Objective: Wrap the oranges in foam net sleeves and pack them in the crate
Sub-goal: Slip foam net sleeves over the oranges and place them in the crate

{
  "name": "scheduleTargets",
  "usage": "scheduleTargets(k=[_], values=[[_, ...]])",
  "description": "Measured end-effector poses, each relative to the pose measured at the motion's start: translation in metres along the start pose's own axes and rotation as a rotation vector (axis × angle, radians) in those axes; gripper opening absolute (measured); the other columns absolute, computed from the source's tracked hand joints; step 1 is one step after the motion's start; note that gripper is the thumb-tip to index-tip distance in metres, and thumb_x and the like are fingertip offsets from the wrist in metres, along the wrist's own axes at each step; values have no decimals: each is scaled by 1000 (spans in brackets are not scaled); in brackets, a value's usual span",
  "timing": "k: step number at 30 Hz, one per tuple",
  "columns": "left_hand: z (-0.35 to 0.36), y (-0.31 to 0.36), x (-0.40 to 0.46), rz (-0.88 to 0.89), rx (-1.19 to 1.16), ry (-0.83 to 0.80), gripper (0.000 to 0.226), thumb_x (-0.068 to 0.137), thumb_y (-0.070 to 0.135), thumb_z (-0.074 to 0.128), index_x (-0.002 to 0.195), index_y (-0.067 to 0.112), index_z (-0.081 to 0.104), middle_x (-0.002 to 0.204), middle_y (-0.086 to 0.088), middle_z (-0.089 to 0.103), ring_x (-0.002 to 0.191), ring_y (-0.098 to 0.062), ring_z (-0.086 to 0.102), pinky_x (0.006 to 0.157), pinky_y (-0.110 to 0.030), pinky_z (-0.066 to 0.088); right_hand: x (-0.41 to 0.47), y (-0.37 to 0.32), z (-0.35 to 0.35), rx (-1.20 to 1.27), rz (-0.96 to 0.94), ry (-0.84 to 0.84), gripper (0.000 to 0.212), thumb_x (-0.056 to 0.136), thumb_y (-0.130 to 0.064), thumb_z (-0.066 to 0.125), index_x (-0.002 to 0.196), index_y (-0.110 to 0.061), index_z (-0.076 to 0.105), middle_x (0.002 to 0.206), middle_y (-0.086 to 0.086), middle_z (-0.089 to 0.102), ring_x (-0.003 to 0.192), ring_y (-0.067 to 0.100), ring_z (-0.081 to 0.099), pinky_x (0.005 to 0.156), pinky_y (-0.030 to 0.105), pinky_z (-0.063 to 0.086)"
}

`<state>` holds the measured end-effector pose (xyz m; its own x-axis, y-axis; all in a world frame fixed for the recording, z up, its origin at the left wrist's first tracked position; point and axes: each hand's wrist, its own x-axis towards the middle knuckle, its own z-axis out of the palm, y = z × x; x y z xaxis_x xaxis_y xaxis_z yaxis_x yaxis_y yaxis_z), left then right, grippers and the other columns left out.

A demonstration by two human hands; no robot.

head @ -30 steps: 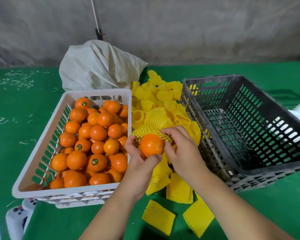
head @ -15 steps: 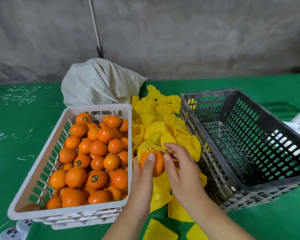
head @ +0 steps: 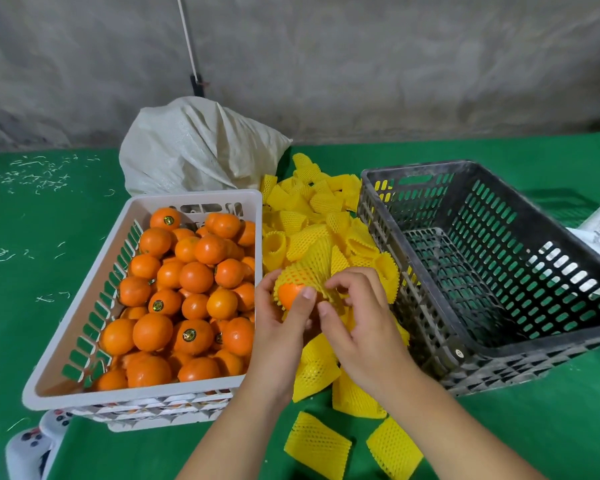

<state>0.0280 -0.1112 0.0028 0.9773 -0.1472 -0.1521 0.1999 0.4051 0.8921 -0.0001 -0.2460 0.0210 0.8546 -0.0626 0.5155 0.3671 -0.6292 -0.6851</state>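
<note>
A white crate (head: 84, 306) on the green worktop (head: 32, 237) is heaped with oranges (head: 187, 289); the black crate (head: 499, 344) holds none. Between them, over loose yellow sleeves (head: 312, 216), the left hand (head: 278, 337) grips an orange (head: 289, 293) while the right hand (head: 364, 327) pinches its foam net sleeve (head: 309, 268). The sleeve covers most of the fruit; its far end is hidden.

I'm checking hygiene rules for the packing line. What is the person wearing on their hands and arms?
Nothing that shows. The left hand and right hand are bare, with no gloves, rings or watch visible. Both forearms are bare to the frame's edge, no sleeves in view. Fingernails are short and unpainted.
</note>
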Motion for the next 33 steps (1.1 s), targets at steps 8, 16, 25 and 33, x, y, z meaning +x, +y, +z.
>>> scheduleTargets(k=[8, 16, 25, 33], values=[[-18, 5, 2, -7, 93, -25, 66, 66, 47, 93, 126, 45, 65, 124, -5, 72, 114, -28, 72, 89, -43, 62, 9, 10, -16, 76, 39, 50, 22, 99, -15, 64, 119, -17, 72, 109, -9, 62, 103, 6, 62, 85, 20, 50], [-8, -3, 3, 80, 65, 59, 63, 76, 27, 90, 129, 25, 56, 121, -17, 71, 104, -26, 75, 80, -32, 62, -1, -10, -4, 34, -136, 74, 18, 92, -13, 62, 109, -17, 67, 110, -10, 56, 101, -2, 57, 84, 12, 44], [-5, -7, 1, 47, -87, -21, 96, 64, 50, 99, 141, 17, 52, 132, -19, 69, 123, -40, 67, 103, -57, 55, -5, 7, -12, 34, -13, 163, 24, 91, -11, 59, 111, -16, 71, 108, -9, 58, 100, 8, 61, 78, 24, 52], [0, -15, 8, 169, -29, 88, 70, 73, 44, 92, 131, 33, 55, 129, -20, 66, 108, -28, 71, 83, -35, 59, -27, -13, -2, 228, 141, 15, 20, 94, -40, 67, 110, -28, 65, 109, -11, 55, 104, 10, 60, 86, 20, 47]])
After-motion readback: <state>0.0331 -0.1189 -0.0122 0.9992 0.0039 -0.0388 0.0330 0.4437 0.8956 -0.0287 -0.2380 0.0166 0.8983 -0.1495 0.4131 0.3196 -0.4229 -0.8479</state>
